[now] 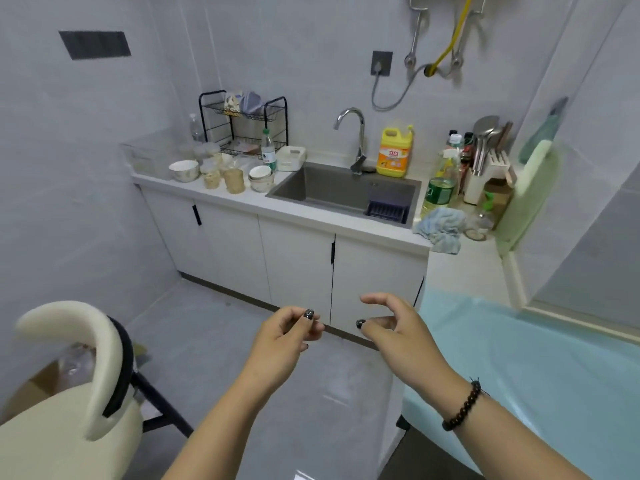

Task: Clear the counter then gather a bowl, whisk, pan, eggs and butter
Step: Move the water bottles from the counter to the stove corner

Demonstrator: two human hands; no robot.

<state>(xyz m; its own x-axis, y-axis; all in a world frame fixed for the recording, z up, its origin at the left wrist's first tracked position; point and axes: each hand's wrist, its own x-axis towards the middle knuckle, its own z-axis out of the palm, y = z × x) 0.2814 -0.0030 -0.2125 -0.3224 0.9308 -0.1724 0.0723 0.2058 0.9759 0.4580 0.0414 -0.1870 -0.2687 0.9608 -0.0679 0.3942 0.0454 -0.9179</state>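
My left grip [291,329] is loosely curled on nothing and my right grip [389,322] hangs spread and empty, both above the floor before the cabinets. Beyond, on the surface [242,202] left of the sink [332,188], stand white bowls [184,169] among jars.

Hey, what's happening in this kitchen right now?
A person stands back from the counter with both hands raised and empty: the left hand loosely curled, the right hand open. Nothing has been picked up. The counter is still cluttered: white bowls and small jars sit left of the sink, with a yellow detergent bottle behind it and a blue cloth at its right. No whisk, pan, eggs or butter is visible.
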